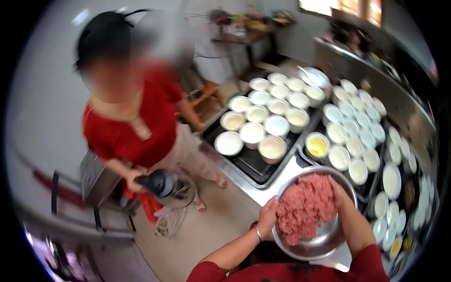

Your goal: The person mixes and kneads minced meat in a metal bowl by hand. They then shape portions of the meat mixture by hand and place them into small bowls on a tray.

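A steel bowl (314,250) of pink minced meat (304,205) is right in front of me at the counter. My left hand (268,217) is closed on the bowl's left rim, a bracelet on its wrist. Over the right side of the bowl reaches my right arm. My right hand (338,193) is inside, curled against the right edge of the mince, its fingertips partly hidden in the meat. Bare metal shows at the bottom of the bowl, below the meat.
Several white cups stand on a black tray (253,165) beyond the bowl. More cups, one with yellow contents (317,145), fill trays to the right. On the left, a person in red (136,127) holds a clear, dark-topped container (171,188).
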Tool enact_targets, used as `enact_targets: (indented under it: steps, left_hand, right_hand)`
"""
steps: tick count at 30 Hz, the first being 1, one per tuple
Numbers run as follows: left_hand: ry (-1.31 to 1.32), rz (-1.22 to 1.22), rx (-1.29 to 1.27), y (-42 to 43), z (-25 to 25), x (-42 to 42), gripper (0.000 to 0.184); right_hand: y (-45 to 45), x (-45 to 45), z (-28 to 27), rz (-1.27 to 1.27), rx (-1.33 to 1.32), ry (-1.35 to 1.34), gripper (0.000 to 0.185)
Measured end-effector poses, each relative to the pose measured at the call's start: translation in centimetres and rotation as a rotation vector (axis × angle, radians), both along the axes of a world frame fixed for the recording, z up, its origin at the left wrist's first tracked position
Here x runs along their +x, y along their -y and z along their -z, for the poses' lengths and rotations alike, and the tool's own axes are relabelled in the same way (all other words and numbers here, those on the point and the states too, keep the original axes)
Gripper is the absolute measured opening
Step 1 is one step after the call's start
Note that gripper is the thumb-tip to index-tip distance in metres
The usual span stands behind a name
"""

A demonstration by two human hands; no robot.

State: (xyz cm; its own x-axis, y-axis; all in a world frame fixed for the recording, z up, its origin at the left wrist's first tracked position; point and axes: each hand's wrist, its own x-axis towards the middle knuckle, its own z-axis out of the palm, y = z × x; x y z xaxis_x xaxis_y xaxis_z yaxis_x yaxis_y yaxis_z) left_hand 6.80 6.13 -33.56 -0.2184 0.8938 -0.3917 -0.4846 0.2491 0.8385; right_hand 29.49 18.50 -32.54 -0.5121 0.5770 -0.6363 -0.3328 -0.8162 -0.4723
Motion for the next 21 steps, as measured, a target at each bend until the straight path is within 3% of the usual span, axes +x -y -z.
enact_targets:
  steps: [3,4,5,6,7,8,9,10,11,13,14,16,17,19,20,21]
  left_hand:
    - [-0.067,-0.008,0.057,-1.5,1.7,-0.6,0.03]
    - [-0.056,-0.079,0.1,-2.1,1.8,-0.7,0.03]
    - [-0.127,0.004,0.063,-2.5,1.7,-0.9,0.025]
    - [-0.201,0.085,0.019,-3.1,1.8,-1.6,0.021]
    - [-0.12,0.007,0.092,-3.8,2.8,-1.6,0.017]
    - [-0.147,0.02,0.121,-4.1,3.2,-1.7,0.018]
    - [-0.176,0.045,0.146,-4.4,3.4,-1.9,0.018]
    - [-0.176,0.022,0.16,-4.4,3.4,-2.0,0.018]
    - [-0.202,0.027,0.147,-4.4,3.4,-1.9,0.019]
    - [-0.225,0.063,0.13,-4.4,3.5,-1.7,0.021]
    - [-0.206,0.08,0.112,-4.1,3.5,-2.0,0.023]
    - [-0.086,0.143,0.075,-3.7,1.4,-2.5,0.026]
    - [0.025,0.165,0.034,-3.3,-0.1,-2.4,0.027]
    - [-0.071,0.124,0.097,-3.4,1.7,-2.2,0.028]
    - [-0.143,0.082,0.138,-2.7,1.5,-2.3,0.03]
    - [-0.178,0.069,0.125,-2.1,1.3,-2.4,0.03]
  right_hand:
    - [0.1,-1.5,-1.8,-0.164,0.172,0.081,0.039]
    - [0.9,-2.2,-3.8,-0.234,0.361,0.121,0.037]
    - [0.5,-1.1,-2.3,-0.384,0.615,0.183,0.038]
    - [1.1,-1.6,-3.7,-0.566,0.686,0.362,0.044]
    - [2.0,-1.2,-2.5,-0.582,0.736,0.434,0.049]
    - [3.8,-1.3,-3.9,-0.671,0.879,0.363,0.052]
    - [5.5,-2.2,-3.3,-0.558,1.376,0.349,0.044]
    - [6.4,-3.1,-4.9,-0.786,1.869,0.499,0.043]
    - [8.6,-2.2,-4.4,-0.786,2.196,0.895,0.034]
    - [11.8,-2.8,-6.8,-1.045,2.056,1.197,0.024]
    - [11.3,-2.5,-4.0,-1.03,2.028,1.22,0.024]
    - [9.7,-1.1,3.8,-1.573,2.18,1.335,0.023]
    - [9.4,-1.2,3.1,-1.534,2.104,1.425,0.023]
    - [9.6,-3.6,-1.0,-1.454,1.712,1.311,0.025]
    - [9.4,-3.4,-1.6,-1.447,1.72,1.301,0.025]
    - [8.5,-2.3,-2.6,-1.289,1.892,1.021,0.025]
